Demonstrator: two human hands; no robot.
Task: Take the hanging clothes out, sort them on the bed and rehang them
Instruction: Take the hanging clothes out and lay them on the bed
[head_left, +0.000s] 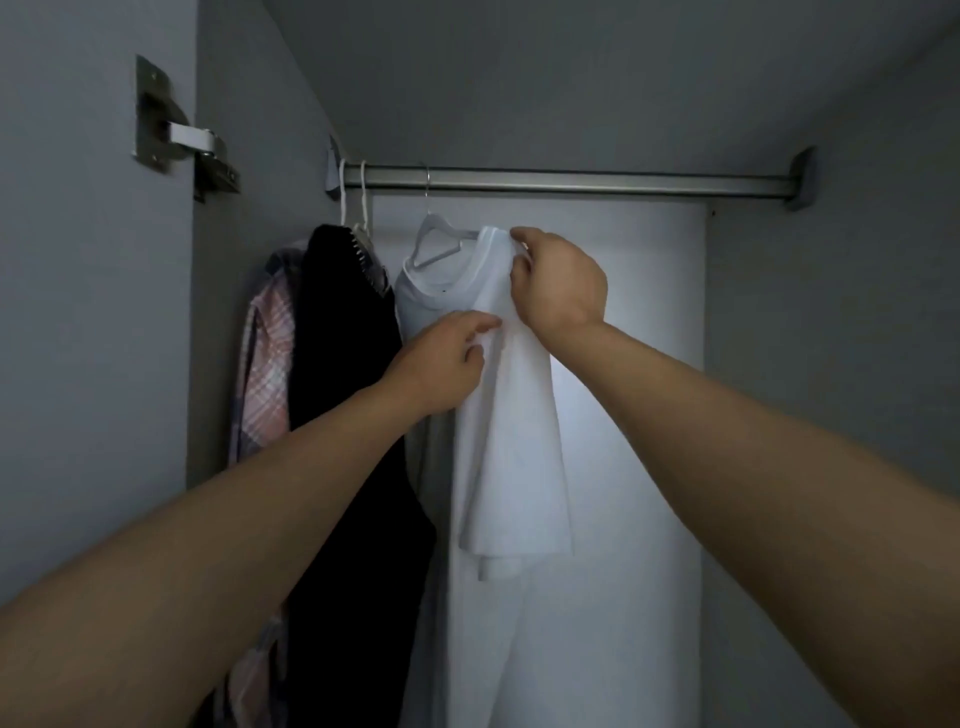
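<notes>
A: Head view, only one. White T-shirt (511, 415) hangs on a white hanger (434, 241) hooked on the wardrobe rail (571, 182), just right of a black garment (343, 389) and a plaid shirt (265, 364) bunched at the rail's left end.

B: Why's the tee held like that?

A: Looks like it's being seated on the hanger, so rehang stage, my guess. Right shoulder is pulled up at the hanger's end; the sleeve droops below. Could equally be coming off, can't tell.

B: Fingers?

A: Right hand (558, 283) is curled tight, pinching the shoulder fabric at the hanger's right tip. Left hand (441, 364) is lower, fingers (480, 326) bent and nipping a fold of the tee's front, probably steadying the cloth.

B: Anything else?

A: Door hinge (182, 137) top left, rest of rail bare to the right. Bed not visible.
</notes>
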